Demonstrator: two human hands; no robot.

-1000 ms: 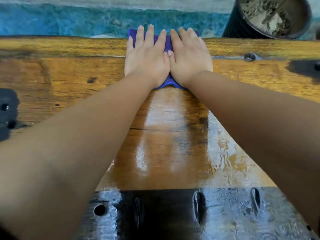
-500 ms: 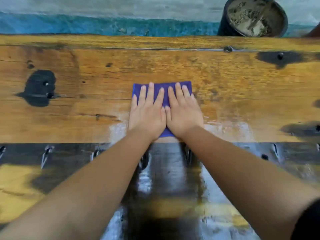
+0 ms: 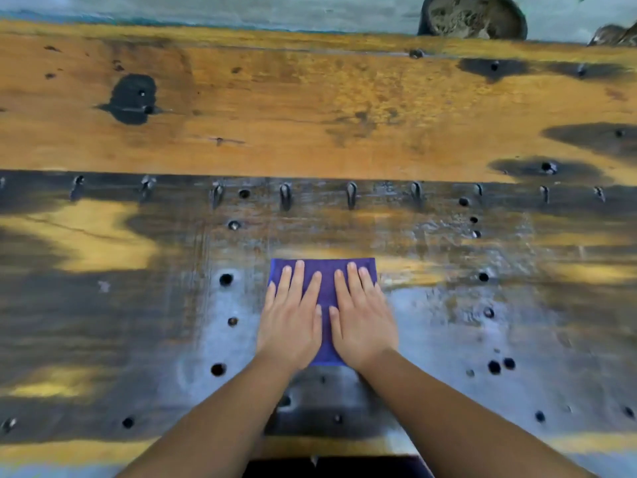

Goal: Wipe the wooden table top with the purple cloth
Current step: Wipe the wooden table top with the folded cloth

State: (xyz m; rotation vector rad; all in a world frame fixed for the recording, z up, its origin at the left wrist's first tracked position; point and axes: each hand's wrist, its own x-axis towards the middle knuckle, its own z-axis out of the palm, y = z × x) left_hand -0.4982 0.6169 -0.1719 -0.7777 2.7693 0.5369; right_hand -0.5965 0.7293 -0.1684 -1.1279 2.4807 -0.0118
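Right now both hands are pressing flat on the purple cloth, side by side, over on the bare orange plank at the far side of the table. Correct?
Not quite. In the head view the left hand and right hand do press flat, side by side, on the purple cloth, but it lies on the dark, wet-looking near part of the table, not on the orange plank beyond.

Head view: looks steeply down, close over table top (image 3: 310,108).

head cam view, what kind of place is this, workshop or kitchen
Probably a workshop or outdoor work area: a worn wooden table top with holes and dark stains, and a dark bucket of gritty material beyond it.
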